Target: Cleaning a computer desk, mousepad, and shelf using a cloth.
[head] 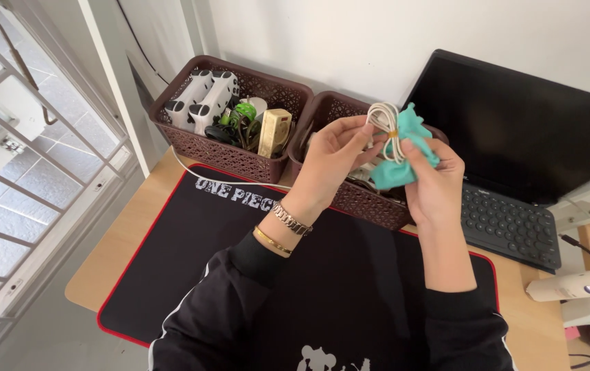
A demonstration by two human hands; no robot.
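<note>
My left hand (333, 154) holds a coiled white cable (383, 124) bound with a small yellow tie, raised above the right brown basket (364, 199). My right hand (432, 182) holds a teal cloth (405, 154) pressed against the cable bundle. Both hands meet around the cable, at chest height over the desk. A bracelet and a watch sit on my left wrist.
A left brown basket (192, 148) holds white game controllers (202, 99), a green item and a beige adapter. A black desk mat (171, 268) with red trim covers the wooden desk. A dark laptop (522, 137) and keyboard (508, 223) stand right; a white device (583, 285) lies far right. A barred window is left.
</note>
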